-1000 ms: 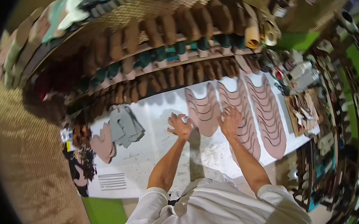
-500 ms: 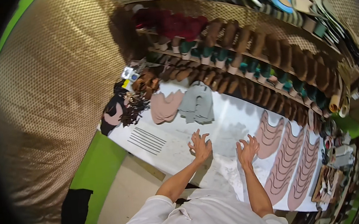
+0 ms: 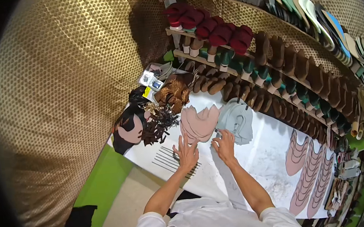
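Note:
A stack of pink shoe-upper pieces (image 3: 199,122) lies on the white table. My left hand (image 3: 186,153) is at its near edge, fingers spread and fingertips at the lowest pieces. It is partly over a row of thin dark strips (image 3: 165,162). My right hand (image 3: 224,146) is at the stack's lower right corner, thumb and fingers bent but apart, with nothing visible in it. Just beyond that hand lies a stack of grey-blue cut pieces (image 3: 237,123) with a grey shape on top. Whether the fingertips touch the pink pieces is too small to tell.
Overlapping rows of pink pieces (image 3: 309,175) cover the table's right end. Dark brown scraps (image 3: 161,123), a black and pink bundle (image 3: 130,132) and a brown bag (image 3: 172,92) sit at the left end. Racks of brown shoe forms (image 3: 291,61) and red shoes (image 3: 222,31) rise behind.
Both hands have moved left and away from me, from over the bare middle of the table to the pink stack. The view has shifted, so the table's contents appear farther right.

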The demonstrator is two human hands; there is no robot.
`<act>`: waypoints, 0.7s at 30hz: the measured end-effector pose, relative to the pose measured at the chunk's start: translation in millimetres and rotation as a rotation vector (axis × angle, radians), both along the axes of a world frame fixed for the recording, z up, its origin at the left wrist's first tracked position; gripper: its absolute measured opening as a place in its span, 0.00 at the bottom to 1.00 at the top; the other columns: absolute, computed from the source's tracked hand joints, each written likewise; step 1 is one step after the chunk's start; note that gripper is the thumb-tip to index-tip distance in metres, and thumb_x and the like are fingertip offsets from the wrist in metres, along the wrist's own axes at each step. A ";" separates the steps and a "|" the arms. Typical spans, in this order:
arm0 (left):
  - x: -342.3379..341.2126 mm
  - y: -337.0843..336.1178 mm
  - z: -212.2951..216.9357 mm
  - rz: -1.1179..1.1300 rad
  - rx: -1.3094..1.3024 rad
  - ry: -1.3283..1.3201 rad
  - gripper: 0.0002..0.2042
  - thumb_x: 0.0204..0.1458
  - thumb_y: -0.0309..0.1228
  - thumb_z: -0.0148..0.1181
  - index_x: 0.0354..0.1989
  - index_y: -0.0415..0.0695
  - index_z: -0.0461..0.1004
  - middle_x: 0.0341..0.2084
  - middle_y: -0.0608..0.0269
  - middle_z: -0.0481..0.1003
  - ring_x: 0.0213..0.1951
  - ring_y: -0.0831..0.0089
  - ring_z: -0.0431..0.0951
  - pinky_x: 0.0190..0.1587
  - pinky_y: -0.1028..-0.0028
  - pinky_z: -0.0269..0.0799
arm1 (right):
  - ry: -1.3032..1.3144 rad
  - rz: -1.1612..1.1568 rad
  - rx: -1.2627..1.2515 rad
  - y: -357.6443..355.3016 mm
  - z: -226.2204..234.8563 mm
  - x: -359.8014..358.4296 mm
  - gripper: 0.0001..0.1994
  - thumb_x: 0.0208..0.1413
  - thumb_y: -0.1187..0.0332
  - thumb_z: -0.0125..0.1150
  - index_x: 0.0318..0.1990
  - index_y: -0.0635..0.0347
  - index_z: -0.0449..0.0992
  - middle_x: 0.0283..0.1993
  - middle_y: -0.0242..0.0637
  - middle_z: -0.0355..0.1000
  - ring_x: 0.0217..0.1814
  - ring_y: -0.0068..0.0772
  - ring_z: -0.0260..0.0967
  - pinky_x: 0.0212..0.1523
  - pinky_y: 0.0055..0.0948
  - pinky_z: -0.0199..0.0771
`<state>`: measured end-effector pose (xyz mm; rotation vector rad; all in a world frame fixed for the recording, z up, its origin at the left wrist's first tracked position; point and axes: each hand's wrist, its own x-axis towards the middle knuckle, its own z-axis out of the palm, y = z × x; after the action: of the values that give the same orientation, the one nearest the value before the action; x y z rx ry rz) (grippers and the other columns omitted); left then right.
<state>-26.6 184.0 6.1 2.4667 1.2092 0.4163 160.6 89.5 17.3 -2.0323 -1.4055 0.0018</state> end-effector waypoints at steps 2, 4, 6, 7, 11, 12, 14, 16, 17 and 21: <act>-3.4 22.0 -5.6 -0.093 0.044 0.048 0.25 0.54 0.34 0.63 0.63 0.62 0.77 0.80 0.50 0.41 0.79 0.43 0.37 0.66 0.21 0.35 | -0.013 0.014 -0.011 31.5 -0.4 -1.4 0.07 0.51 0.66 0.73 0.36 0.54 0.88 0.64 0.43 0.70 0.72 0.51 0.59 0.71 0.55 0.52; -3.0 42.2 -4.2 -0.150 0.043 0.080 0.26 0.54 0.34 0.64 0.64 0.63 0.76 0.80 0.51 0.41 0.79 0.43 0.37 0.66 0.21 0.34 | -0.057 0.045 -0.015 54.3 -3.0 -3.4 0.11 0.49 0.62 0.74 0.39 0.53 0.86 0.62 0.42 0.71 0.68 0.49 0.61 0.68 0.51 0.56; -1.7 56.9 -2.8 -0.205 0.021 0.111 0.27 0.54 0.36 0.64 0.66 0.65 0.75 0.81 0.53 0.40 0.80 0.45 0.35 0.65 0.19 0.32 | -0.062 0.043 -0.072 70.6 -3.1 -6.0 0.11 0.47 0.62 0.75 0.38 0.53 0.86 0.62 0.42 0.70 0.68 0.49 0.61 0.68 0.51 0.55; -1.3 62.3 -2.3 -0.217 0.018 0.110 0.27 0.54 0.36 0.64 0.66 0.65 0.75 0.81 0.53 0.40 0.80 0.45 0.35 0.65 0.19 0.32 | -0.070 0.057 -0.119 77.4 -1.9 -6.7 0.12 0.46 0.61 0.76 0.38 0.52 0.85 0.62 0.42 0.70 0.69 0.49 0.61 0.68 0.52 0.55; 1.3 77.4 -4.8 -0.308 -0.077 0.140 0.26 0.55 0.38 0.63 0.66 0.67 0.76 0.82 0.54 0.37 0.80 0.44 0.30 0.65 0.17 0.29 | -0.058 0.008 -0.228 85.3 5.0 -5.5 0.12 0.44 0.60 0.76 0.36 0.51 0.85 0.61 0.40 0.70 0.69 0.48 0.60 0.69 0.52 0.53; 1.8 78.1 -6.8 -0.316 -0.072 0.151 0.26 0.55 0.38 0.63 0.65 0.67 0.76 0.82 0.54 0.37 0.80 0.44 0.31 0.65 0.17 0.29 | -0.037 0.020 -0.253 85.8 6.7 -2.8 0.12 0.44 0.60 0.76 0.36 0.51 0.86 0.62 0.39 0.70 0.69 0.48 0.60 0.69 0.53 0.53; 1.7 79.8 -11.1 -0.329 -0.073 0.159 0.26 0.55 0.39 0.63 0.65 0.67 0.76 0.82 0.54 0.37 0.80 0.43 0.31 0.65 0.18 0.29 | -0.018 0.026 -0.285 89.6 9.3 2.3 0.11 0.44 0.59 0.76 0.35 0.50 0.86 0.62 0.38 0.70 0.69 0.47 0.60 0.69 0.53 0.52; -0.2 80.2 -11.9 -0.325 -0.052 0.133 0.26 0.56 0.40 0.63 0.66 0.67 0.76 0.82 0.54 0.36 0.80 0.43 0.31 0.65 0.18 0.30 | 0.020 0.060 -0.321 94.4 8.2 9.2 0.10 0.46 0.59 0.74 0.36 0.49 0.87 0.61 0.36 0.71 0.70 0.46 0.60 0.68 0.52 0.54; 1.2 80.4 -12.6 -0.330 -0.061 0.131 0.26 0.56 0.40 0.63 0.66 0.67 0.76 0.82 0.54 0.36 0.80 0.43 0.31 0.65 0.18 0.30 | 0.020 0.055 -0.330 95.9 8.2 14.8 0.10 0.46 0.59 0.74 0.36 0.49 0.87 0.61 0.36 0.71 0.70 0.46 0.60 0.68 0.52 0.54; 0.0 86.7 -11.1 -0.355 -0.064 0.129 0.26 0.55 0.37 0.64 0.66 0.64 0.75 0.81 0.54 0.38 0.80 0.43 0.33 0.65 0.18 0.35 | -0.061 0.107 -0.329 113.3 16.4 30.5 0.10 0.50 0.62 0.68 0.36 0.53 0.87 0.57 0.37 0.74 0.67 0.43 0.63 0.67 0.52 0.56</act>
<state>-26.6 270.7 -5.0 2.6129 0.7882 0.1207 191.2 202.8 33.8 -2.2319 -1.6385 0.2325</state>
